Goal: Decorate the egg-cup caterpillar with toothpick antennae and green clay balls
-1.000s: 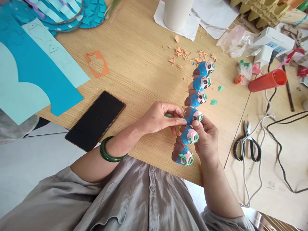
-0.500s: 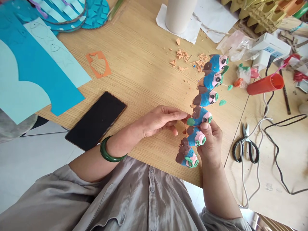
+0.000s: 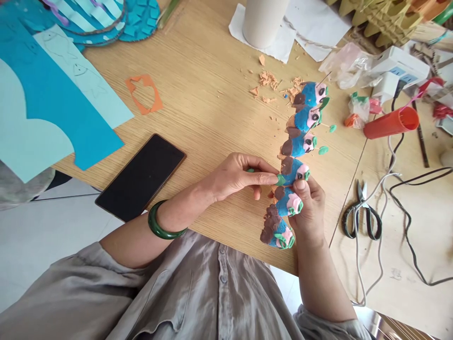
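Note:
My right hand (image 3: 310,208) grips a strip of painted egg carton cups (image 3: 290,172) by its lower half, thumb on the front. The cups are blue and brown with pink ends, bearing black rings and green clay bits. Thin sticks with green clay leaves (image 3: 323,150) jut from the upper cups. My left hand (image 3: 240,177) pinches a small green clay piece (image 3: 281,180) between thumb and forefinger, against the side of a middle cup. Another bit of green (image 3: 250,170) shows among the left fingers; its shape is mostly hidden.
Left lie a black phone (image 3: 140,177), an orange paper cutout (image 3: 144,94) and blue card (image 3: 63,104). Orange crumbs (image 3: 269,80) and a white cup (image 3: 264,23) are beyond. Right are scissors (image 3: 361,215), cables (image 3: 406,226), a red tube (image 3: 391,123) and a power strip (image 3: 406,66).
My left thumb has come forward over the green clay piece, now pinched and largely covered. The upper end of the strip has shifted slightly left.

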Tool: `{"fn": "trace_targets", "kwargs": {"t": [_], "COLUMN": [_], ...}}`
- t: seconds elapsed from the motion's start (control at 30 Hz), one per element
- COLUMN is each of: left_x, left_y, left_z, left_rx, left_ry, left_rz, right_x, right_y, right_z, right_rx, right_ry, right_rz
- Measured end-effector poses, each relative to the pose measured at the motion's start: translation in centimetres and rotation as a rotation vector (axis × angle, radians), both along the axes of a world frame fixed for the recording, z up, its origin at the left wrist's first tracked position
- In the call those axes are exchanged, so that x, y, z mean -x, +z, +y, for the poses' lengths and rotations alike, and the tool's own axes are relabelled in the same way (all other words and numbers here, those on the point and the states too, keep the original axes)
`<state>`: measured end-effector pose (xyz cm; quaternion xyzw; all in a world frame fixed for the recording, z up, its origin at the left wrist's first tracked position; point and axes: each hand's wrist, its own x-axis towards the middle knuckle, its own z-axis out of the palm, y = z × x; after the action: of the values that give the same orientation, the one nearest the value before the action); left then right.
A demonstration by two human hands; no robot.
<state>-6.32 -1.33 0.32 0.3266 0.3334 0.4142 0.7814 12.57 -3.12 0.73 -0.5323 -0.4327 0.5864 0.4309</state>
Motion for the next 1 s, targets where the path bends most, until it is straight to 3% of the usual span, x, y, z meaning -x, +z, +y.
{"fn": "trace_targets", "kwargs": {"t": [0.27,0.63,1.0], "left_x": [0.56,0.37,0.89], "left_y": [0.38,0.15,-0.13], "left_z": [0.43,0.31,0.55], "left_rx": [0.104,0.144,0.348], "left_ry": [-0.175,-0.141,-0.255], "left_rz": [-0.056,-0.032,-0.183], "right_x": [-0.29,-0.21,0.24], "right_y": [-0.39,-0.58,-0.14], "right_z": [0.22,0.08,-0.15], "right_rx": [-0.077,-0.22,-0.376], "right_ry": [0.056,0.003,-0.033], "right_rz": [-0.064,-0.122,-0.178]}}
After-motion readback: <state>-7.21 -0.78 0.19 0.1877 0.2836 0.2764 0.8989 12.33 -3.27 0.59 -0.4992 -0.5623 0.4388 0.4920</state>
